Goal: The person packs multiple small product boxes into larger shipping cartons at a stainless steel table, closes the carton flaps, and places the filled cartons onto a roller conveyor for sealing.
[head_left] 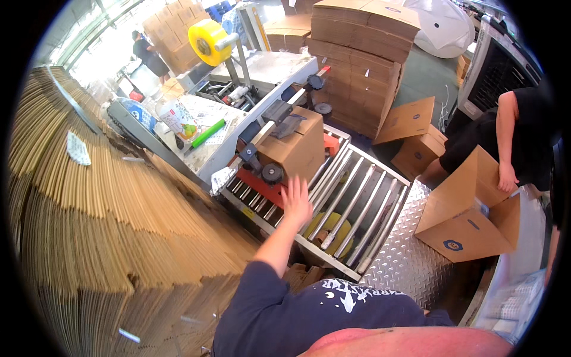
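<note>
1 tall bank of flattened cardboard (131, 214), left; edges packed close, set alongside the work line presumably for easy reach; 1 stack of flat cardboard (357, 77), rear; piled square, likely for steadiness; 1 tape machine (270, 64), pale-topped; sited over the line, apparently to meet boxes there; 1 roller bed (333, 260), metal; adjoining the machine, likely so boxes slide rather than drag; 1 patterned metal plate (404, 244), beside the rollers; probably a bridging surface; 1 open-topped carton (458, 227), right, tilted; a co-worker (505, 137) has 1 arm at it, perhaps steadying it; 1 closed carton (300, 146), seated in the machine at the roller bed's head; 1 yellow tape roll (215, 35), mounted high on a post, presumably to unwind freely; 1 left hand (297, 202), fingers spread, clasping nothing, at the closed carton's near lower corner; contact cannot be told; right hand out of view; black wheels (272, 174), flanking the closed carton, likely for alignment.

Closed carton, appearance: brown, box-shaped, upright; visible side plain, edges crisp; top partly hidden by a dark pressing arm (288, 125); tape on it not discernible.
</note>
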### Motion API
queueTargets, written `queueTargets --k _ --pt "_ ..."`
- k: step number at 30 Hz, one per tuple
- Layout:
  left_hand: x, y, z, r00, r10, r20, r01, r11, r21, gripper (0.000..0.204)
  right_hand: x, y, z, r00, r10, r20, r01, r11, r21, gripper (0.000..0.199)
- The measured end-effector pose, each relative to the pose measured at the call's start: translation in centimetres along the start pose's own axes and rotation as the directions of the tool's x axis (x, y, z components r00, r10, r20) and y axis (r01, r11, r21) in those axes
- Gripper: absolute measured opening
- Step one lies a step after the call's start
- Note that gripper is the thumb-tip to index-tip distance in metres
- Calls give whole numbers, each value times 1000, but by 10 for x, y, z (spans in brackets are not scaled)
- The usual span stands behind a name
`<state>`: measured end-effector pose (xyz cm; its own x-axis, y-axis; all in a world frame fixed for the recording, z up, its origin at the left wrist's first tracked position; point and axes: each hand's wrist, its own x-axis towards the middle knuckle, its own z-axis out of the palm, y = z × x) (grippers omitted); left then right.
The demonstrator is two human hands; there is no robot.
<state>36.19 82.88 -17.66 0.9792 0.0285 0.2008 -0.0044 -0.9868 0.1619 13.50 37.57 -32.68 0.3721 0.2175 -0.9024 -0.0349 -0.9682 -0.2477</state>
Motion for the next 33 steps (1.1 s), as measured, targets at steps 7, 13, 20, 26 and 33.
queueTargets --k 7,13,20,26,33 --pt "-276 4 31 747 -147 648 46 984 170 86 -38 131 31 950 188 -248 -180 982 55 49" --pt "-345 5 64 783 -235 576 6 928 371 89 -55 49 -3 746 -67 -662 323 906 272 33" --pt "-436 5 -15 659 -501 561 440 862 253 98 -109 94 107 911 -211 -354 273 953 134 34" --pt "-482 -4 44 593 -634 496 637 747 193 99 -131 200 170 974 47 -220 -39 998 41 28" --pt "-417 11 57 371 -748 551 715 608 344 101 -122 137 121 935 105 -339 5 952 307 30"
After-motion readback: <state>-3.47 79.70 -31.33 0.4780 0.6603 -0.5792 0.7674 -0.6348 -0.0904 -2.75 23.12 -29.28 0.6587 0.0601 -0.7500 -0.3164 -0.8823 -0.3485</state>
